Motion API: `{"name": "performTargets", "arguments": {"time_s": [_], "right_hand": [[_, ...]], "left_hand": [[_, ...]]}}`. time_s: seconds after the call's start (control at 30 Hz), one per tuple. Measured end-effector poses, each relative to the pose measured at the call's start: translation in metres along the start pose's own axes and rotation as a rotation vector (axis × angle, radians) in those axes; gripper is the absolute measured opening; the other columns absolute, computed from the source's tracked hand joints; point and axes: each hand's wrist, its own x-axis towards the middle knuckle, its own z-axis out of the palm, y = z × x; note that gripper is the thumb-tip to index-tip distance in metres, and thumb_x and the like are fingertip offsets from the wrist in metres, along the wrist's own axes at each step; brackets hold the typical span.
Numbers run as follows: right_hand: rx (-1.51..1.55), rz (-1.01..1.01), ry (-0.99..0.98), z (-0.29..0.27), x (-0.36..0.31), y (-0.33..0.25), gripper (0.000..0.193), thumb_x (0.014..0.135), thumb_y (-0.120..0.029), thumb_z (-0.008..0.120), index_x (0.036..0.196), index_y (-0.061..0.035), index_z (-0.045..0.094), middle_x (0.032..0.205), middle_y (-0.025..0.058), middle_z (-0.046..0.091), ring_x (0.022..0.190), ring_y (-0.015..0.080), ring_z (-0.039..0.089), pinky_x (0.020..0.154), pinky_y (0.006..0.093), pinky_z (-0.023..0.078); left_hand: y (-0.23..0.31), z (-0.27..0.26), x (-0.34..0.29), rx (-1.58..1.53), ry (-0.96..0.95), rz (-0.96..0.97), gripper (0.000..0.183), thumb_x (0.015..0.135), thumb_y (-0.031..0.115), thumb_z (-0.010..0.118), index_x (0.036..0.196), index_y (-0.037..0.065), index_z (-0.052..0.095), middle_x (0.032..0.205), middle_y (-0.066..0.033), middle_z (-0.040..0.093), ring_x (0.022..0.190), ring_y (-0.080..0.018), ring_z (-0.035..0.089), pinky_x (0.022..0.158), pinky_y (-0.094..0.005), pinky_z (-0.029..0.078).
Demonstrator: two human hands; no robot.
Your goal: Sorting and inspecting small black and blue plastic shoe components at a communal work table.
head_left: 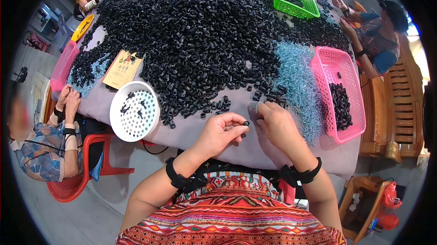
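Observation:
My left hand (219, 134) is closed, pinching a small black plastic part (246, 123) between thumb and forefinger above the near edge of the table. Just to its right, my right hand (278, 123) has its fingers bent together at the tabletop. What its fingertips hold, if anything, is hidden. A big heap of small black plastic pieces (205, 31) spreads over the table beyond both hands, with loose ones close to the right fingertips. Beside the right hand lies a pile of shiny bluish pieces (298, 81) resembling tiny springs.
A white perforated basket (119, 122) with a few black parts stands left. Right is a pink basket (358, 126) holding black pieces; a green basket (298, 14) stands farther back. A yellow booklet (122, 73) lies on the purplish tablecloth (191, 126). Other people sit around the table.

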Motion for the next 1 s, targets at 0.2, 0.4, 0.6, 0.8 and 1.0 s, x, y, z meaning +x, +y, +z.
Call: {"name": "performTargets", "arguments": {"time_s": [0.2, 0.4, 0.6, 0.8, 1.0], "right_hand": [[0.012, -0.055, 0.0, 0.004, 0.003, 0.009, 0.016, 0.077, 0.002, 0.064, 0.09, 0.0022, 0.055, 0.085, 0.0185, 0.057, 0.081, 0.041, 0.06, 0.071, 0.0467, 0.049], [0.239, 0.087, 0.057, 0.0, -0.004, 0.02, 0.014, 0.081, 0.002, 0.062, 0.094, 0.003, 0.06, 0.083, 0.016, 0.063, 0.074, 0.0323, 0.064, 0.068, 0.0389, 0.053], [1.031, 0.314, 0.097, -0.002, -0.012, 0.001, 0.029, 0.09, 0.005, 0.064, 0.119, 0.0006, 0.065, 0.097, 0.0042, 0.068, 0.082, 0.0107, 0.065, 0.071, 0.025, 0.055], [1.22, 0.292, 0.229, 0.019, -0.018, -0.001, 0.027, 0.09, 0.002, 0.067, 0.116, 0.0003, 0.064, 0.097, 0.0054, 0.069, 0.085, 0.0107, 0.066, 0.071, 0.0242, 0.055], [1.229, 0.374, 0.266, 0.02, -0.016, -0.005, 0.023, 0.09, 0.0, 0.07, 0.112, 0.0, 0.064, 0.094, 0.0063, 0.07, 0.081, 0.0102, 0.065, 0.067, 0.0228, 0.055]], "left_hand": [[0.002, 0.004, 0.002, 0.076, 0.02, 0.012, 0.014, 0.095, 0.003, 0.064, 0.108, -0.001, 0.065, 0.095, -0.0093, 0.071, 0.07, -0.0079, 0.063, 0.065, -0.0257, 0.057], [0.0, 0.011, 0.005, 0.106, -0.017, -0.016, 0.013, 0.096, 0.005, 0.064, 0.107, -0.001, 0.065, 0.094, -0.0078, 0.071, 0.07, -0.0078, 0.063, 0.065, -0.0254, 0.057], [-0.001, 0.02, 0.01, 0.061, -0.023, -0.081, 0.014, 0.097, 0.007, 0.064, 0.107, -0.002, 0.065, 0.09, -0.0054, 0.069, 0.07, -0.0084, 0.064, 0.064, -0.0246, 0.057], [-0.001, 0.026, 0.012, -0.019, -0.036, -0.054, 0.015, 0.097, 0.009, 0.064, 0.109, -0.001, 0.066, 0.087, -0.004, 0.068, 0.07, -0.0091, 0.064, 0.063, -0.0255, 0.056], [-0.002, 0.026, 0.013, -0.021, -0.023, 0.0, 0.019, 0.098, 0.018, 0.066, 0.107, 0.002, 0.068, 0.089, -0.0004, 0.07, 0.068, -0.005, 0.06, 0.057, -0.0198, 0.05]]}}
